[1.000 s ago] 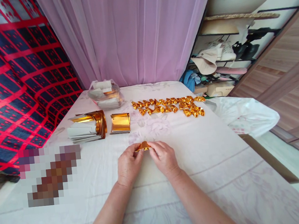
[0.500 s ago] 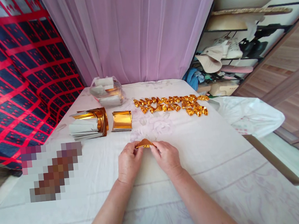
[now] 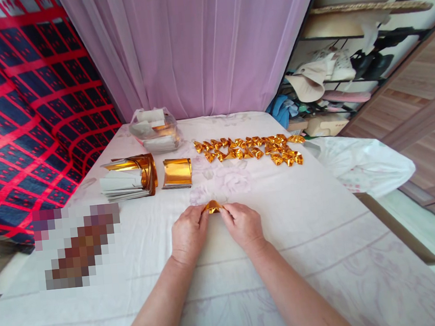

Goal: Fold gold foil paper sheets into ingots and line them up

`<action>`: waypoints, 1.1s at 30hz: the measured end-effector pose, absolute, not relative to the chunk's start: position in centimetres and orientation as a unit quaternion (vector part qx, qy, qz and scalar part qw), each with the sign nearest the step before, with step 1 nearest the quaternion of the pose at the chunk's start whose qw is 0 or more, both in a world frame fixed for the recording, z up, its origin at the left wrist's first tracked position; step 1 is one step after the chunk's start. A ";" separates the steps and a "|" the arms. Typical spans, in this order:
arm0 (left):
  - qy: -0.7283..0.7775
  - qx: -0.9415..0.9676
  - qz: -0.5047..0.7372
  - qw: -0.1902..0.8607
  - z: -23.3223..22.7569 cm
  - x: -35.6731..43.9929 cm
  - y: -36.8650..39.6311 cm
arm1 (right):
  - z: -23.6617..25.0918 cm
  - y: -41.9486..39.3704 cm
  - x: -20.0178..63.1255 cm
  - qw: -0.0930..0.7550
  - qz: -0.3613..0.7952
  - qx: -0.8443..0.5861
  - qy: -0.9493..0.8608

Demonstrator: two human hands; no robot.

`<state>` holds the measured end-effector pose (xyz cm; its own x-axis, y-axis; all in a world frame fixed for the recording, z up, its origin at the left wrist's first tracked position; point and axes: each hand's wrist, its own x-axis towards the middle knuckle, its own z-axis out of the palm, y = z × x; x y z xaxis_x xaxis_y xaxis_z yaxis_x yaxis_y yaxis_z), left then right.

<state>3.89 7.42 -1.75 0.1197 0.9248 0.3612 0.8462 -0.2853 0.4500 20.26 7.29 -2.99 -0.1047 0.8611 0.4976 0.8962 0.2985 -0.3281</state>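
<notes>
Gold foil folding part-way through; one piece in hand.

Left hand (image 3: 188, 233) and right hand (image 3: 243, 225) each pinched an end of a small gold foil piece (image 3: 212, 206) at their fingertips. Beyond the right hand lay a row of finished folded pieces (image 3: 250, 151); beyond the left, unfolded foil sheets (image 3: 177, 172) and a larger stack (image 3: 129, 178) remained, suggesting much work left.

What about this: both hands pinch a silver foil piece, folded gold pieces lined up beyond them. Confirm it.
Wrong on the colour. The head view shows the left hand and right hand pinching a gold foil piece; the folded gold pieces do lie beyond them.
</notes>
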 end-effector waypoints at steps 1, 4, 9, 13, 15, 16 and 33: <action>0.594 0.746 0.294 0.066 -1.7 3.9 7.4 | -2.9 7.3 20.2 0.312 -0.029 -0.591 -0.744; 0.590 0.748 0.296 0.066 -1.6 3.8 7.4 | -2.8 7.3 20.2 0.314 -0.030 -0.588 -0.745; 0.595 0.752 0.278 0.051 -1.5 3.9 7.4 | -2.8 7.2 20.1 0.318 -0.031 -0.578 -0.751; 0.594 0.754 0.276 0.046 -1.5 4.0 7.3 | -2.7 7.2 20.1 0.302 -0.044 -0.579 -0.756; 0.594 0.755 0.274 0.046 -1.5 4.0 7.3 | -2.6 7.2 20.1 0.296 -0.049 -0.579 -0.758; 0.595 0.755 0.273 0.046 -1.5 4.0 7.3 | -2.6 7.2 20.1 0.295 -0.050 -0.579 -0.759; 0.613 0.753 0.229 0.068 -0.9 4.1 7.3 | -2.5 7.2 19.9 0.303 -0.032 -0.574 -0.761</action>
